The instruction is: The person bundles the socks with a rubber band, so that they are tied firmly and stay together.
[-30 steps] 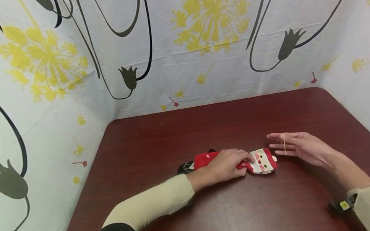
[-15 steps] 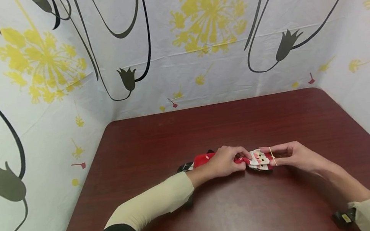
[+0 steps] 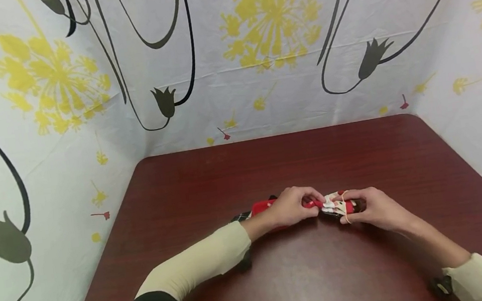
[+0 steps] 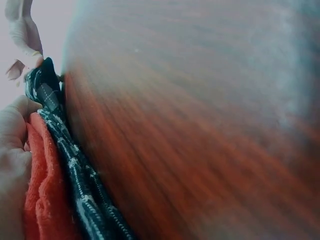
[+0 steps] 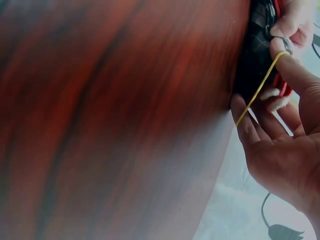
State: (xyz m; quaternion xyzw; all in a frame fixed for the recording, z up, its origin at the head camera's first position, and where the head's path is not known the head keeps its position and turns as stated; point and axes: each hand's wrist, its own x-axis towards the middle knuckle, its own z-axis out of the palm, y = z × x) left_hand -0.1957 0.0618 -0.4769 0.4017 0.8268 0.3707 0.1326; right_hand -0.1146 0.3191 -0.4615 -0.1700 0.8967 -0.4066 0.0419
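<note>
A flat bundle of socks lies across the tabletop: a red sock (image 3: pixel 260 207) with a white Santa end (image 3: pixel 331 200), over a dark patterned sock (image 4: pixel 80 182). With thumb and fingertips, my left hand (image 3: pixel 290 207) pinches the bundle just before the Santa end. From the right, my right hand (image 3: pixel 377 210) reaches around that end. A thin yellow rubber band (image 5: pixel 261 90) is stretched between its thumb and fingers, and the sock end sits within its span. The thumb touches the dark sock in the right wrist view. Part of the bundle is hidden under my left hand and forearm.
The reddish-brown wooden table (image 3: pixel 208 179) has rounded far corners. White cloth (image 3: pixel 216 98) printed with yellow flowers and dark stems hangs behind it and along both sides. A small dark device (image 3: pixel 441 285) is strapped at my right wrist.
My right hand has moved left from beside the Santa end to around it, bringing the stretched rubber band over that end. My left hand stays on the socks, its fingers shifted slightly.
</note>
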